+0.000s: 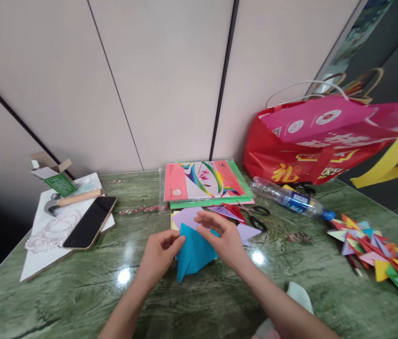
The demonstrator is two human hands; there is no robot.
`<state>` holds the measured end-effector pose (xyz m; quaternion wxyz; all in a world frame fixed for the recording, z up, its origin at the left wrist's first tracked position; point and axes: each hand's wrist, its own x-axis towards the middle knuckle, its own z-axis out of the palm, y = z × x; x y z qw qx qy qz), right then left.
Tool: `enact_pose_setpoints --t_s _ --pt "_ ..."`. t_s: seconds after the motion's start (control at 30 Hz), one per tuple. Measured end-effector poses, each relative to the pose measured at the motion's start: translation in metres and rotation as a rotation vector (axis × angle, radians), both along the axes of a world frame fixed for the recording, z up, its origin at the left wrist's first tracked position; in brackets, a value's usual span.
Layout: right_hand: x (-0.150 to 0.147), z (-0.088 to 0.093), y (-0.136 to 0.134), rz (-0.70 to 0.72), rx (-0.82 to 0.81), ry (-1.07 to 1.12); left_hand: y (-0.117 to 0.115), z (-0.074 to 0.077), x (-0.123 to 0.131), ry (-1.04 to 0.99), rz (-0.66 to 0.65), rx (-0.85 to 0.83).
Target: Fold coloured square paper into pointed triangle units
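Note:
A sheet of blue folded paper (195, 254) stands creased and slightly tilted between my two hands. My left hand (162, 252) pinches its upper left corner between thumb and fingers. Over the paper's upper right side is my right hand (222, 235), thumb and fingers apart, the thumb close to the top edge; whether it touches cannot be told. Behind them lie purple paper pieces (186, 217) and a red paper piece (233, 213). A pair of dark-handled scissors (259, 217) rests just right of these, partly covered.
A coloured-paper pack (202, 181) lies at the back. Rightward are a plastic bottle (294, 200), a red gift bag (290, 150) and colourful folded-paper pieces (378, 254). On the left, a white board (36, 263) bears a phone (91, 222), a hammer (77, 197), a beaded string (56, 230) and a green box (59, 183).

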<state>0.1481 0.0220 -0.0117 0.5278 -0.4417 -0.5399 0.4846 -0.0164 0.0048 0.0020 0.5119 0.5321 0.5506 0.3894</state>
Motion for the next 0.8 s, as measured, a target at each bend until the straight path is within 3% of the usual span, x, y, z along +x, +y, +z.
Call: enact_pose_setpoints --t_s 0.17,0.47,0.6,0.8 --pt "-0.0053 -0.0026 -0.0049 -0.016 -0.022 -0.117 -0.0009 0.0018 0.0031 0.086 -0.005 0.079" --pt "-0.0061 -0.0021 -0.0083 -0.012 0.163 -0.247 -0.0045 0.0023 0.0101 0.041 0.069 0.075" --pt "-0.0081 -0.003 -0.0088 0.004 0.117 -0.202 -0.0038 0.0007 0.0085 0.038 0.147 0.105" --pt "-0.0089 -0.0021 -0.0087 0.012 0.052 -0.164 -0.0039 0.0019 0.0089 0.027 0.108 0.091"
